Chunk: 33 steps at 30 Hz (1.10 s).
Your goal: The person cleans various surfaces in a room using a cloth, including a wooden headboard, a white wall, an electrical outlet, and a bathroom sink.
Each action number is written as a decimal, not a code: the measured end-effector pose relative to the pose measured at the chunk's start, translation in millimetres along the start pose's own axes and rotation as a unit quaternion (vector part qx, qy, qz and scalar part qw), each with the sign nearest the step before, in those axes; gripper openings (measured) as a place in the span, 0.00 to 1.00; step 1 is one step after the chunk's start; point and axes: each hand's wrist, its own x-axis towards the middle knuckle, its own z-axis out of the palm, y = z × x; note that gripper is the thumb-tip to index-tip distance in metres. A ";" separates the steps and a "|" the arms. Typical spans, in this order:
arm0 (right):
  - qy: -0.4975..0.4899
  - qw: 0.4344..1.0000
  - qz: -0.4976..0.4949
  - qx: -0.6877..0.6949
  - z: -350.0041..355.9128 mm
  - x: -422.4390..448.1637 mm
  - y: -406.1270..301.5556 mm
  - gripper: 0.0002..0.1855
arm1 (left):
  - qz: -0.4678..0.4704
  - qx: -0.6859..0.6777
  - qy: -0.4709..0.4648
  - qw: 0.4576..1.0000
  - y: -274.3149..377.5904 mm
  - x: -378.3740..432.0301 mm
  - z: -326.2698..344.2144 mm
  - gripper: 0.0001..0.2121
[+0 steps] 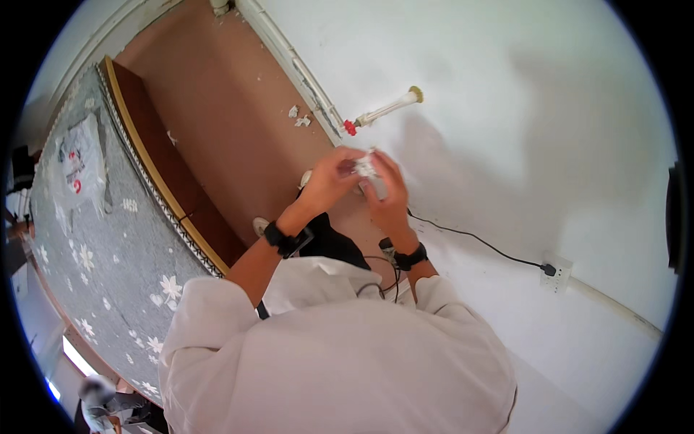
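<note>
Both of my hands are raised close together in front of me, over the floor near the wall. Between their fingers is a small crumpled white piece (366,166), perhaps paper or tissue; the exact material cannot be told. My left hand (335,176) grips it from the left side, its fingertips partly hidden by the piece. On the right side, my right hand (387,182) has its thumb and fingers curved around the same piece. A black band with a device is on each wrist.
A red valve handle (350,127) on a wall pipe (390,107) is just beyond my hands. White scraps (302,121) lie on the brown floor (217,108). At left, a bed or table with a grey floral cover (130,233) bears a plastic bag (81,163). A black cord (477,237) runs to a socket (557,275). Another person (97,404) is at lower left.
</note>
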 end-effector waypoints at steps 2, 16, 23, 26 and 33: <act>0.070 0.997 -0.019 -0.018 -22.7 10.2 8.4 0.23 | 0.053 -0.011 -0.044 0.998 21.8 32.1 23.4 0.15; 0.313 0.913 -0.142 -0.219 -71.5 83.7 68.6 0.30 | 0.373 0.162 -0.176 0.896 86.6 149.5 88.6 0.14; 0.313 0.896 -0.138 -0.283 -13.8 123.8 89.6 0.27 | 0.325 0.198 -0.149 0.913 61.2 191.3 29.4 0.14; 0.290 0.901 -0.118 -0.300 0.8 164.2 71.6 0.25 | 0.343 0.179 -0.119 0.914 74.6 215.8 -1.4 0.15; 0.344 0.867 -0.120 -0.338 -3.1 238.3 26.2 0.21 | 0.353 0.099 -0.119 0.923 129.9 249.6 -30.8 0.10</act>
